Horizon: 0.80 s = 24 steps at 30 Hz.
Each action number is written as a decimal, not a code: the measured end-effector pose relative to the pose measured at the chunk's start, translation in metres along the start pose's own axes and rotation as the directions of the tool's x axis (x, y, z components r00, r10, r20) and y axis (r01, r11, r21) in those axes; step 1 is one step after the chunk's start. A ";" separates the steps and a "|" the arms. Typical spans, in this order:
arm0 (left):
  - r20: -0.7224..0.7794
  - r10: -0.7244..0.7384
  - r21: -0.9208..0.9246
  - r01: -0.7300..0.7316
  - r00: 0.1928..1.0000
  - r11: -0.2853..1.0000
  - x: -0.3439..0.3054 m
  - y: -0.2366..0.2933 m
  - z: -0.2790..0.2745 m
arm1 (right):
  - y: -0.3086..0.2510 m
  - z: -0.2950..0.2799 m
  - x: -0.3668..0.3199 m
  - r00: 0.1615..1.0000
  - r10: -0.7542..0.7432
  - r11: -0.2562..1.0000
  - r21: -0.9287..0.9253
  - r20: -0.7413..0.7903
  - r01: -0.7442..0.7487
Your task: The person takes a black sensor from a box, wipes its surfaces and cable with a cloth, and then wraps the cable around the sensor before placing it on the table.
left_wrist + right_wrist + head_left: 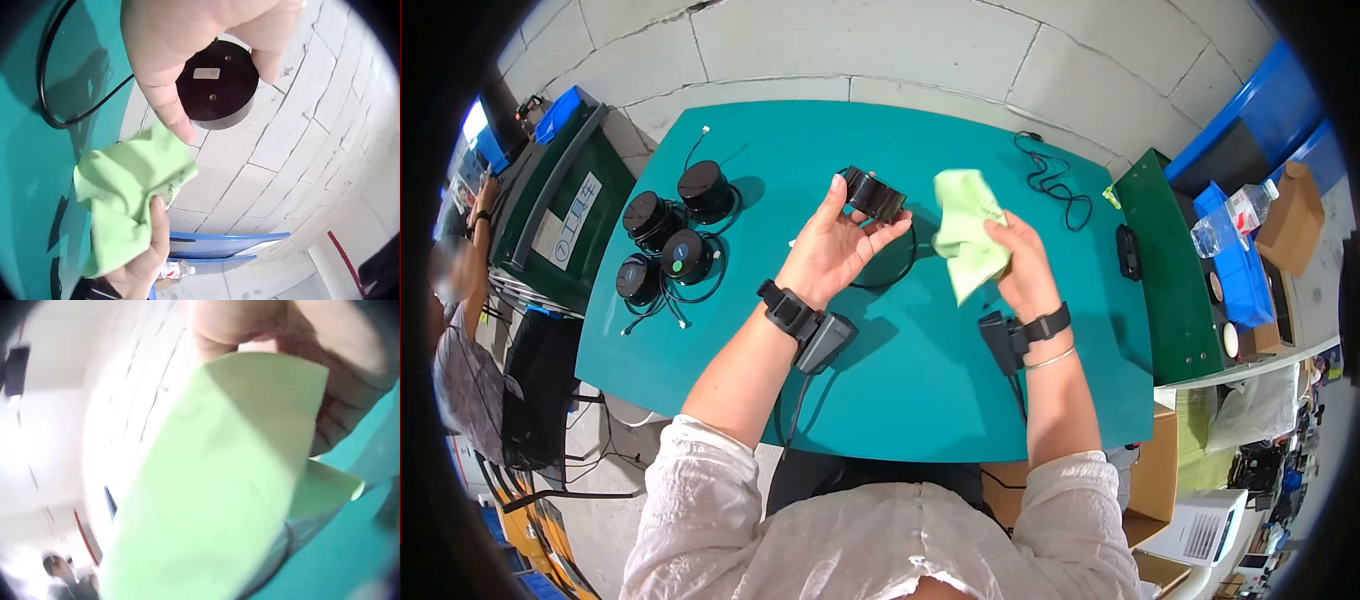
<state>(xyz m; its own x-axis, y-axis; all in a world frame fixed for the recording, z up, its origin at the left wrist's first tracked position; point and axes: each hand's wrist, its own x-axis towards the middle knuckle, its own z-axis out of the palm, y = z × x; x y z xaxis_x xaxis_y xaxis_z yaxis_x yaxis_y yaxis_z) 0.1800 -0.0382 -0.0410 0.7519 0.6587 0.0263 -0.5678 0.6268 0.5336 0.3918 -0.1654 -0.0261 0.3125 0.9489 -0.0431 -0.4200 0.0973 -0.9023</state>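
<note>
A round black device with a cable is held up over the green table by my left hand, thumb on one side and fingers on the other. The left wrist view shows a flat face of the device with two screws and a small white label. My right hand pinches a light green cloth to the right of the device, apart from it in the head view. Much of the right wrist view is filled by the cloth, with the right hand behind it.
Several black round devices with cables stand at the table's left. A black cable and a small black object lie at the right. Beyond the right edge are blue bins and a bottle; another person is at far left.
</note>
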 end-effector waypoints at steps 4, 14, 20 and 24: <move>-0.025 -0.013 0.000 0.013 1.000 1.000 0.000 -0.002 -0.003 | 0.001 -0.023 0.002 0.987 0.150 0.950 0.285 -0.061 -0.127; 0.053 -0.082 0.060 0.079 0.995 0.995 -0.003 -0.003 0.003 | 0.003 -0.036 0.011 0.998 0.040 0.957 0.288 -0.058 -0.022; 0.290 -0.179 0.041 0.175 0.940 0.984 -0.004 -0.018 0.006 | 0.010 0.002 0.001 0.992 0.024 0.938 0.339 0.122 -0.065; 0.322 -0.227 0.123 0.197 0.919 0.973 -0.007 -0.019 0.005 | 0.007 0.026 -0.004 0.986 0.056 0.968 0.233 0.159 -0.093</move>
<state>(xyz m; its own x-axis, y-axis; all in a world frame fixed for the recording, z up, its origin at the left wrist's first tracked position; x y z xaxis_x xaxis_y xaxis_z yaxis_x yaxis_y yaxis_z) 0.1869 -0.0564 -0.0470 0.9277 0.3294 0.1757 -0.3633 0.6881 0.6281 0.3655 -0.1611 -0.0208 0.1487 0.9886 -0.0246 -0.6344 0.0763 -0.7693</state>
